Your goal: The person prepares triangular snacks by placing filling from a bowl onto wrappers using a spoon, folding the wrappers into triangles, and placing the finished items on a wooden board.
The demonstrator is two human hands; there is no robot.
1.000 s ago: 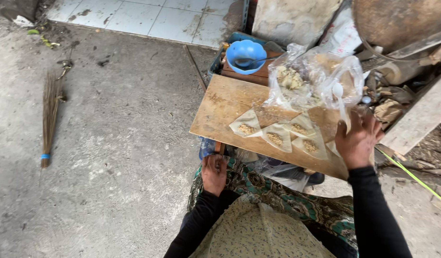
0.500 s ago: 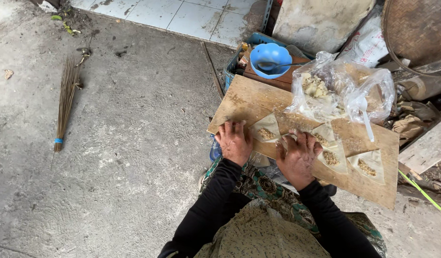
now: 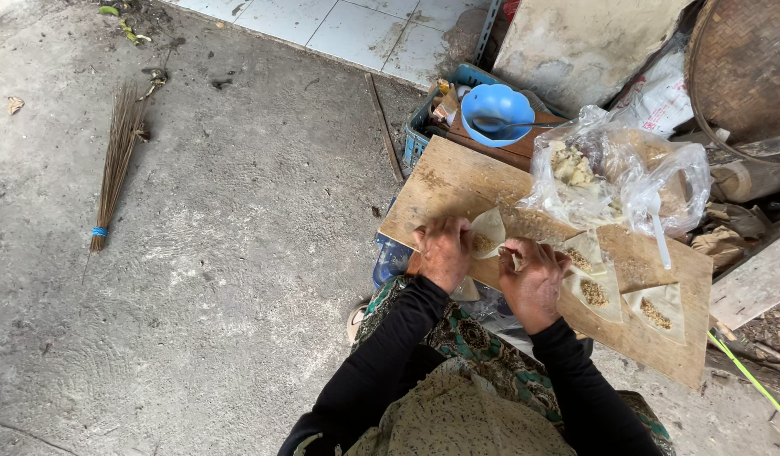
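Working over a wooden board (image 3: 457, 181), both hands are now meeting at one pale triangular wrapper (image 3: 489, 232) with brownish filling near the board's left end. A second ago the right hand (image 3: 533, 283) was reaching far right and the left hand (image 3: 445, 253) was resting off the board. Fingers of both are pinching the wrapper's edges, folding it. Three filled wrappers (image 3: 594, 291) are lying beside them.

A makeshift outdoor food-preparation spot beside a home: rough concrete ground (image 3: 195, 253), a twig broom (image 3: 115, 169), a wooden board (image 3: 457, 181) bearing filled wrappers (image 3: 592, 291), a blue bowl (image 3: 495, 110), and a woven basket (image 3: 744, 67).
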